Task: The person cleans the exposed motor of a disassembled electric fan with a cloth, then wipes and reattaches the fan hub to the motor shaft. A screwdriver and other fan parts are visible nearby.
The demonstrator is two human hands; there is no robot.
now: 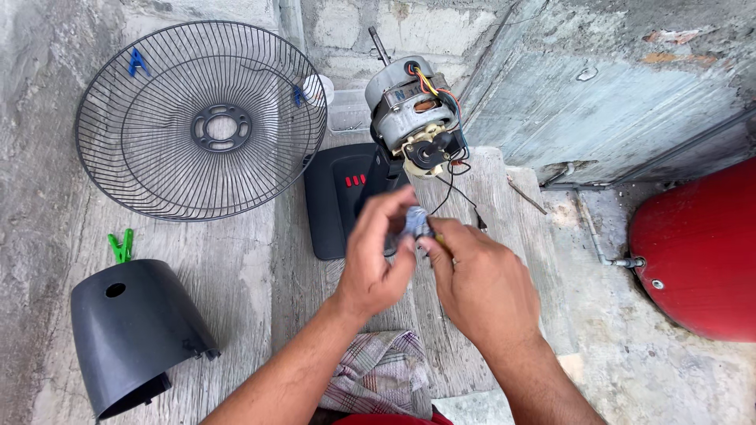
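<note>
Where both hands meet near the bare grey fan motor (412, 114), left hand (376, 253) and right hand (482, 283) fingers pinch a small bluish-grey part (417, 223), blurred and mostly hidden.

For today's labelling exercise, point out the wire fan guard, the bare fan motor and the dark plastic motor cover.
wire fan guard (221, 126): head view, on its central hub ring.
bare fan motor (409, 110): head view, on its metal housing.
dark plastic motor cover (130, 334): head view, on its curved outer shell.

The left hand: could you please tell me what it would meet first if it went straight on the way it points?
Probably the black fan base, then the bare motor above it; the left hand points up-frame, though depth is unclear.
</note>
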